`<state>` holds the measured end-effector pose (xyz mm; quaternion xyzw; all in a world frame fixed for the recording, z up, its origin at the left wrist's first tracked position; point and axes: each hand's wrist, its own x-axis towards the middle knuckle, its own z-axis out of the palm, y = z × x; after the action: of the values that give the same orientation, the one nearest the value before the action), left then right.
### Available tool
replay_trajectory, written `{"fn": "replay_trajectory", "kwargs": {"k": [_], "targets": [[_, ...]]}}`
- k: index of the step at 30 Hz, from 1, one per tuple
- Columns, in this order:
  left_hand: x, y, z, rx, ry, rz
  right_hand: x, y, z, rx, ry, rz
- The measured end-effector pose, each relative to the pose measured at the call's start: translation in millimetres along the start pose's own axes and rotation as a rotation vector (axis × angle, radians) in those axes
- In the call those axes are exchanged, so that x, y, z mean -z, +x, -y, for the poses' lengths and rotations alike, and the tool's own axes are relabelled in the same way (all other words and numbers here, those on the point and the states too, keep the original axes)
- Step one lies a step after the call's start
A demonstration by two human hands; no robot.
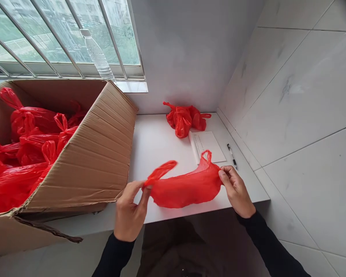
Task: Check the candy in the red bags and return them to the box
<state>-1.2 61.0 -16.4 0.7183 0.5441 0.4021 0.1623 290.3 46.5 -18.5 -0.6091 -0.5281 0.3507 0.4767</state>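
A red plastic bag is stretched sideways between my two hands, above the front edge of the white table. My left hand pinches its left end, where one handle loop sticks up to the right. At the other end, my right hand grips the bag's side between thumb and fingers. A second handle loop stands up near the right hand. Whether anything is inside this bag I cannot tell. Behind it lies an open notebook with rows of small marks, partly covered by the bag.
On the left stands an open cardboard box with several knotted red bags inside. More bunched red bags lie at the table's back. A pen rests by the tiled wall. A clear bottle leans at the barred window.
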Motion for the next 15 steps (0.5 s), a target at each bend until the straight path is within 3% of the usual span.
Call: {"fn": "replay_trajectory", "kwargs": {"k": [3, 7, 12, 15], "targets": [[8.9, -7.0, -12.5, -0.012, -0.024, -0.03, -2.2, -1.3, -0.1, -0.03, 0.016, 0.084], [7.9, -16.9, -35.6, -0.075, 0.0, -0.089, -19.0, -5.2, 17.5, -0.045, -0.019, 0.242], [16.0, -42.1, -47.0, 0.289, -0.301, -0.036, -25.4, -7.1, 23.9, -0.002, -0.018, 0.185], [20.6, -48.8, -49.8, 0.303, -0.346, 0.106, -22.3, -11.0, 20.6, 0.001, -0.039, 0.162]]}}
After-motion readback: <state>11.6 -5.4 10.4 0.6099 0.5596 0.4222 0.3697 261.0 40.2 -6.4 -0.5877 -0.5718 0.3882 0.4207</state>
